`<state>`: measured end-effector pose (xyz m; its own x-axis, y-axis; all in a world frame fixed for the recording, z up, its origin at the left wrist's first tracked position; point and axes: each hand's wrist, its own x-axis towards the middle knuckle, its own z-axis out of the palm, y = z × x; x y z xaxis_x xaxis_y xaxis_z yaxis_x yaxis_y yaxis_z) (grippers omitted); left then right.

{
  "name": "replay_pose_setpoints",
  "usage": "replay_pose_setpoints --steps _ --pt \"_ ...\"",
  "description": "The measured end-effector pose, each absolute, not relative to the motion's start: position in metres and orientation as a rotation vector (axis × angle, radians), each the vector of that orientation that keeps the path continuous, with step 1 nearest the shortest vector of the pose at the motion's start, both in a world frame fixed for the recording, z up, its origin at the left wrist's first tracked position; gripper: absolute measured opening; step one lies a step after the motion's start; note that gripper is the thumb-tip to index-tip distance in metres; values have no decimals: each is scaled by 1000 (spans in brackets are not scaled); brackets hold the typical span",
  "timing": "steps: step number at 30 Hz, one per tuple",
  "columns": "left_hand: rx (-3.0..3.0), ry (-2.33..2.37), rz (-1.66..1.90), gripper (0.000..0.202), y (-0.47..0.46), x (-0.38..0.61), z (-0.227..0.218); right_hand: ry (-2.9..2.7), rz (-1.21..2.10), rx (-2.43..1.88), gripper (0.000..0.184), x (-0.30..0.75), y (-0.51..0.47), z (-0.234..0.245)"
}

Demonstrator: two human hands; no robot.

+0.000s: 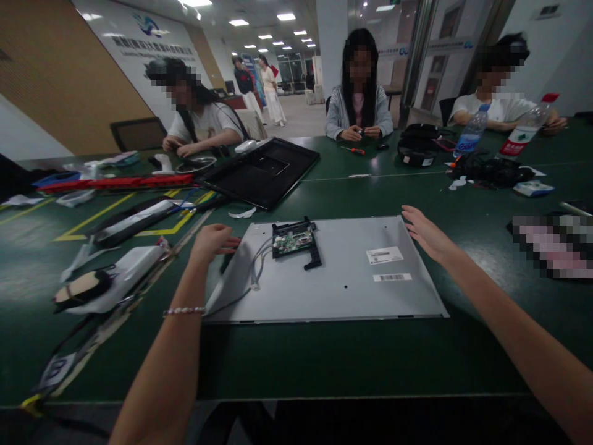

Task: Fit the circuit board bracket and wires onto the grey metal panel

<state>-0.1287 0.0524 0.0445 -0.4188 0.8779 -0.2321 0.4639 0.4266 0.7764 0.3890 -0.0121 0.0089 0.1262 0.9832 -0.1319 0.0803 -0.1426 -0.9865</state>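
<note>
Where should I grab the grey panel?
Likely its short side edges, one hand from each side: the grey panel lies flat, left hand and right hand flank it, and this clears the circuit board; mind the wires by the left edge.

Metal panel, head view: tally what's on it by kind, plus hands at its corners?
On the metal panel:
circuit board: 1
white labels: 2
wire bundle: 1
hands at corners, left hand and right hand: 2
Total: 6
</note>
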Motion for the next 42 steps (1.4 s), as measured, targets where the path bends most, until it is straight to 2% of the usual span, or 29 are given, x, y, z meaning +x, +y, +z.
replay_pose_setpoints --steps 7,17,25,37,42 --pt "1137 2000 782 23 53 -109 46 -1418 817 -1617 52 403 -5 9" --pt "1074 1875 815 26 49 -94 55 -989 1172 -1502 37 442 2 7" --pt "1017 1701 865 32 47 -93 60 -873 1308 -1468 45 452 5 8" --pt "981 1627 850 27 36 -72 69 -914 1287 -1541 51 469 3 13" --pt "1034 1615 801 27 29 -58 72 -1063 1193 -1676 47 471 -1 18"
